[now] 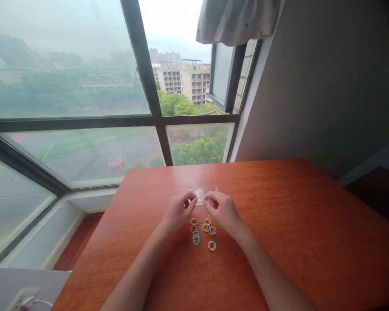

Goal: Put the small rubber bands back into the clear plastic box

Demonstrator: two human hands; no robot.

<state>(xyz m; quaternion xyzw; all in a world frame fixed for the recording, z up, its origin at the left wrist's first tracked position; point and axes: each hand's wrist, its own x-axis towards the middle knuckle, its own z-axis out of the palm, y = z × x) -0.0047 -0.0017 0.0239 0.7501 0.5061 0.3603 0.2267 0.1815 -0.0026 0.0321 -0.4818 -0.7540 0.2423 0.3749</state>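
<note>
Rings (196, 238) lie in loose groups on table (278, 207), on near side of left hand (177, 208) and right hand (224, 209). Both curled, thumbs close to fingertips; any grip indiscernible. Clear plastic (199, 193) just beyond.

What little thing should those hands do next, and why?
Maybe ease the left hand and right hand slightly closer together: their curled fingers face each other across a small gap, with rings lying on the table closer to the person. Anything held is too small to tell.
</note>
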